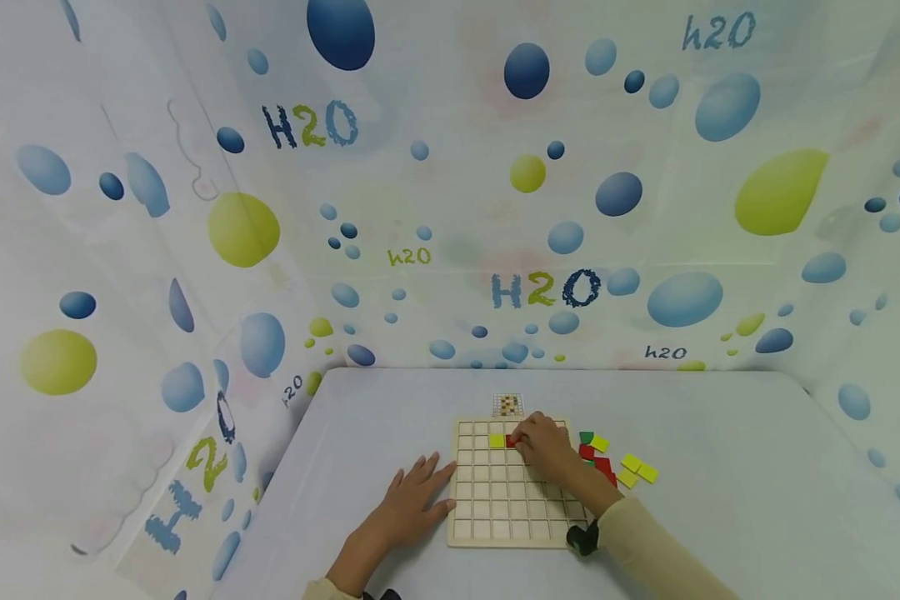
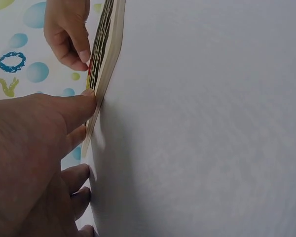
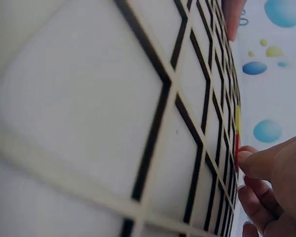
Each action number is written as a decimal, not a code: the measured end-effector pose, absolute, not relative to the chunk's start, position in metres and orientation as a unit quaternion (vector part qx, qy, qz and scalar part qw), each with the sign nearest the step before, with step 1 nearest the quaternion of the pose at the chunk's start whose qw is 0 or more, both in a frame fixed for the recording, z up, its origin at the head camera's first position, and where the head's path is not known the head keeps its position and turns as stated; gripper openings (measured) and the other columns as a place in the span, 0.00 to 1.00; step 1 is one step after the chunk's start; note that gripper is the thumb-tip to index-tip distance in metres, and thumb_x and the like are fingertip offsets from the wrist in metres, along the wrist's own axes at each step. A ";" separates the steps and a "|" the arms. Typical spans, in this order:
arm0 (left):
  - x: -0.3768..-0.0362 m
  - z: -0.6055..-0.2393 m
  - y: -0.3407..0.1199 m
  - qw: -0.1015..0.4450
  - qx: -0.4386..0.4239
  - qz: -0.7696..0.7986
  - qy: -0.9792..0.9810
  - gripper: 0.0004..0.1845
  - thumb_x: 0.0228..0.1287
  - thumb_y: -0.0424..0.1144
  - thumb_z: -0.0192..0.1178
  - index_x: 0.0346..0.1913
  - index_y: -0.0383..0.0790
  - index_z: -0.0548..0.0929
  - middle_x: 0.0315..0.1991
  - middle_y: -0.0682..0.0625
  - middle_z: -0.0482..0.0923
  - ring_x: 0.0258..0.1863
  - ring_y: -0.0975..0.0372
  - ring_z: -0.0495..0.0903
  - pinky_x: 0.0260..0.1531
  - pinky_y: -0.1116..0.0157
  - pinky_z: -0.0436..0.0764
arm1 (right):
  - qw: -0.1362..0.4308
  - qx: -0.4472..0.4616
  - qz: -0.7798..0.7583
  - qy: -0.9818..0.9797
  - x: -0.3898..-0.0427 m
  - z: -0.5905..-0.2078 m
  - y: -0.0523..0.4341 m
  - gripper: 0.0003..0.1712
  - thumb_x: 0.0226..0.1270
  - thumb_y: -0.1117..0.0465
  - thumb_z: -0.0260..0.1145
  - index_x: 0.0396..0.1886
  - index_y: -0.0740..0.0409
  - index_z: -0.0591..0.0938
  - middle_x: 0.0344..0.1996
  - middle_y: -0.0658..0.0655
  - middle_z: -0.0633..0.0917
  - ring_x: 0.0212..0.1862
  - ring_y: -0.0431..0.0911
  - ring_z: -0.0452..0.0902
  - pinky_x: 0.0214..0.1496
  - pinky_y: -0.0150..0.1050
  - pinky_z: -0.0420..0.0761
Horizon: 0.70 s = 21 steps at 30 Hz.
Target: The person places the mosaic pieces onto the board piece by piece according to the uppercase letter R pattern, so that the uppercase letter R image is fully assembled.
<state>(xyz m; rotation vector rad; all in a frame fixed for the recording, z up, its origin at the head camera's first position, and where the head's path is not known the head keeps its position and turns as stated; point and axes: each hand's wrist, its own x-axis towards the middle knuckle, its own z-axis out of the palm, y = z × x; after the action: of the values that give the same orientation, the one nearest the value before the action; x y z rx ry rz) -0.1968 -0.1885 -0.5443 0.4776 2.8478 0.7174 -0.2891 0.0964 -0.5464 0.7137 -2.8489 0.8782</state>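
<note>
A pale desk stands among bubble-printed curtains; on it lies a wooden grid board; the left hand lies flat, fingers straight, touching the board's left edge; the right hand pinches a red tile on the board's upper rows, just beside a yellow tile; loose tiles lie right of the board.

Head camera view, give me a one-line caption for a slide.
Right hand sets a red tile beside a yellow tile on a wooden grid board, left hand steadying its edge.
</note>
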 end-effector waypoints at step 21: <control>-0.198 -0.543 -0.187 0.080 0.161 0.246 0.952 0.34 0.78 0.56 0.59 0.81 0.48 0.68 0.83 0.37 0.58 0.82 0.39 0.55 0.76 0.29 0.50 | -0.071 0.039 0.312 -0.947 -0.293 -0.535 0.223 0.18 0.70 0.64 0.71 0.57 0.65 0.82 0.52 0.68 0.80 0.53 0.59 0.77 0.62 0.58 0.84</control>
<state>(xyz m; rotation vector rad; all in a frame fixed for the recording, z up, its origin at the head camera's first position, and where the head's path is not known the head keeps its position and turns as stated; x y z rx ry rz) -0.1978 -0.1866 -0.5427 0.4829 2.8480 0.7355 -0.2929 0.2233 -0.5345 0.1278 -3.1155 1.0283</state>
